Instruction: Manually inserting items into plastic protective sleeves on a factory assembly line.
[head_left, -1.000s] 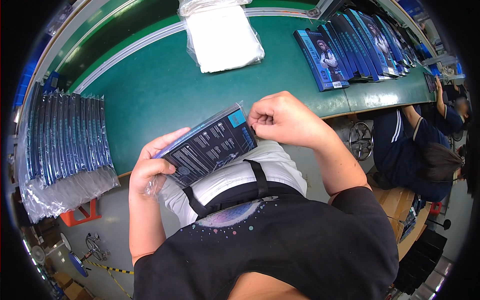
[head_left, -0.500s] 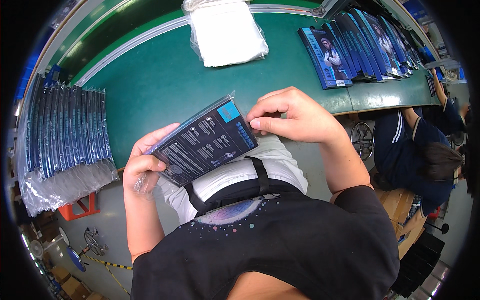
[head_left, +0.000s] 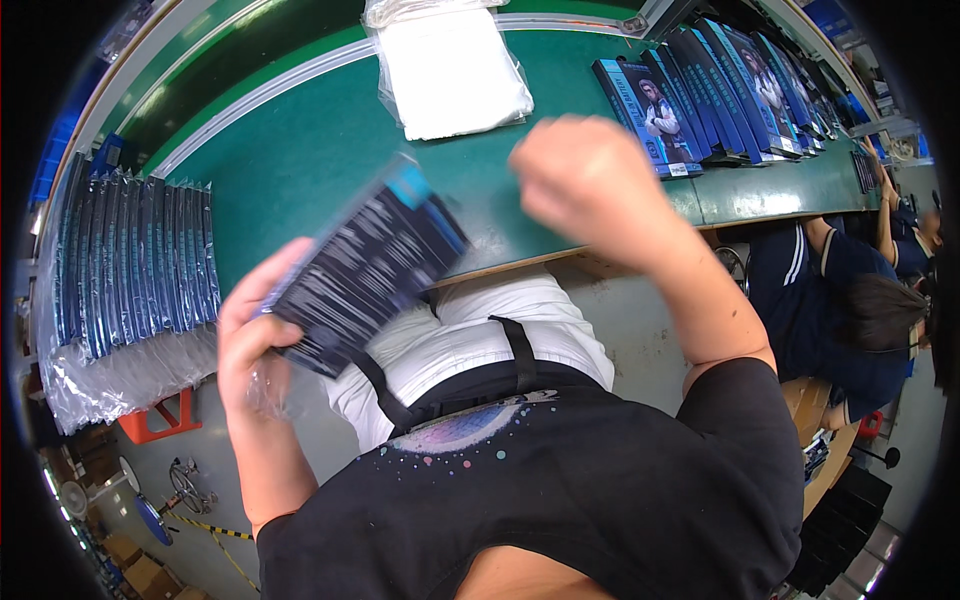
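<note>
A flat dark-blue box [head_left: 365,270], smeared by motion, is tilted above my lap at the table's near edge. My left hand [head_left: 255,335] grips its lower left end, thumb on the printed face, with some clear plastic film hanging by the wrist. Away from the box, my right hand [head_left: 585,180] is raised over the green table [head_left: 300,130]. Its fingers look curled but are blurred, so whether they hold anything cannot be made out. A stack of white plastic bags [head_left: 455,80] lies flat beyond both hands.
To the left stands a row of plastic-wrapped boxes [head_left: 135,255] at the table's edge. Several similar boxes [head_left: 650,115] lean together at the far right. A co-worker in dark clothing [head_left: 830,310] is on the right. An orange stool [head_left: 160,415] sits below the left side.
My right hand has left the box's right end and moved up and to the right. My left hand has shifted left with the box, which now tilts more steeply.
</note>
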